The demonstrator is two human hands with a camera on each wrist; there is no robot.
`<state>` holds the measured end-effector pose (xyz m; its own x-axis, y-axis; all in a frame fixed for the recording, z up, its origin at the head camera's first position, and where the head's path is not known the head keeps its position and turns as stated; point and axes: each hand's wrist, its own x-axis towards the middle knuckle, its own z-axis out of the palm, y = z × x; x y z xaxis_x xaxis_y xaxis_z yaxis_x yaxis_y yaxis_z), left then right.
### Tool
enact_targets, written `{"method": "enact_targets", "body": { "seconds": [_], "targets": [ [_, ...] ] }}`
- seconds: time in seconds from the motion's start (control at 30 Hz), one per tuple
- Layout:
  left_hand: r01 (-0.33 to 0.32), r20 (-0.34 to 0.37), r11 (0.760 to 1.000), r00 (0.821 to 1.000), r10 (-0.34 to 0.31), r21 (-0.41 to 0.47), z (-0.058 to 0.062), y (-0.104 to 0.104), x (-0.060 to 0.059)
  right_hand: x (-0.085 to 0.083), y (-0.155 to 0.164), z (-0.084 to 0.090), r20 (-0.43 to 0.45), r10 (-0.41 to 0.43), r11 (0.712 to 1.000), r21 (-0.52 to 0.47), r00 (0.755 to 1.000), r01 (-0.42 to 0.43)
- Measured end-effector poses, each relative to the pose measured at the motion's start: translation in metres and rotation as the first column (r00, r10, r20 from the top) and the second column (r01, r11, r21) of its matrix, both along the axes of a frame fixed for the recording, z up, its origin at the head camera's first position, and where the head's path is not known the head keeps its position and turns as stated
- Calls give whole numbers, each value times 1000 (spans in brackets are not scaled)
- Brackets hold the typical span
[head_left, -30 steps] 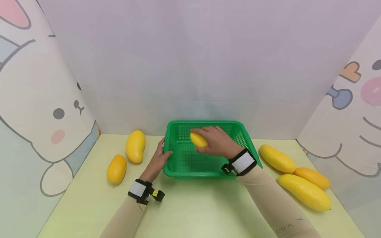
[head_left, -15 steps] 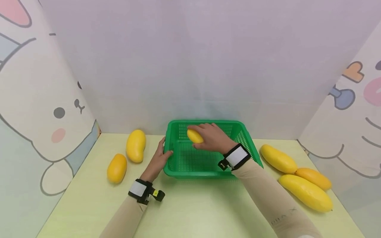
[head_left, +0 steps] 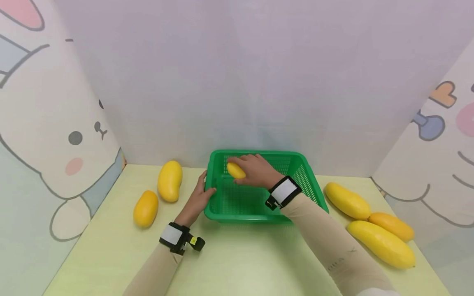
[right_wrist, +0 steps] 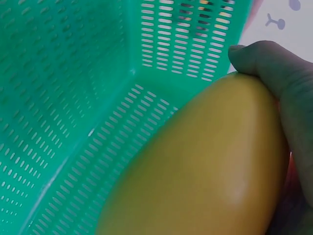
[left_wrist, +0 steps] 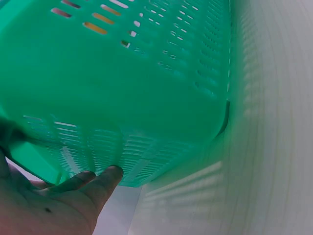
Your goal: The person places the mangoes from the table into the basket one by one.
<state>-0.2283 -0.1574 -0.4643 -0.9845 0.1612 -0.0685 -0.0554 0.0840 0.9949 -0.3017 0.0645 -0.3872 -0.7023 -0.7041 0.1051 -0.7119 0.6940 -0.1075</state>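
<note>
Perforated plastic basket, smooth mango

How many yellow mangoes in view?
6. One in the right hand, the held yellow mango, over the green plastic basket; two left of it; three right. None visibly hidden.
</note>
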Motion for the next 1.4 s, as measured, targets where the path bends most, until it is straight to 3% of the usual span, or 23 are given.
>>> {"method": "enact_targets", "body": {
  "seconds": [0.23,0.6,0.87,1.23,1.4],
  "targets": [
    [2,11,1000,1000,-2,-8,-3,0,1,-7,-5,-15,16,4,1000,16,1000,-4],
    [-6,-3,1000,1000,6,-6,2,0,0,-18,-16,-26,34,-25,997,69,999,23],
    [7,13,1000,1000,-7,2,20,3,9,-28,-21,-44,28,-25,994,111,999,22],
    [-7,9,1000,1000,7,-6,-1,-1,0,-34,-33,-53,27,-10,982,190,1000,5],
    [-2,1,1000,1000,2,-22,0,0,1,-35,-37,-57,27,-6,977,213,1000,0]
  ]
}}
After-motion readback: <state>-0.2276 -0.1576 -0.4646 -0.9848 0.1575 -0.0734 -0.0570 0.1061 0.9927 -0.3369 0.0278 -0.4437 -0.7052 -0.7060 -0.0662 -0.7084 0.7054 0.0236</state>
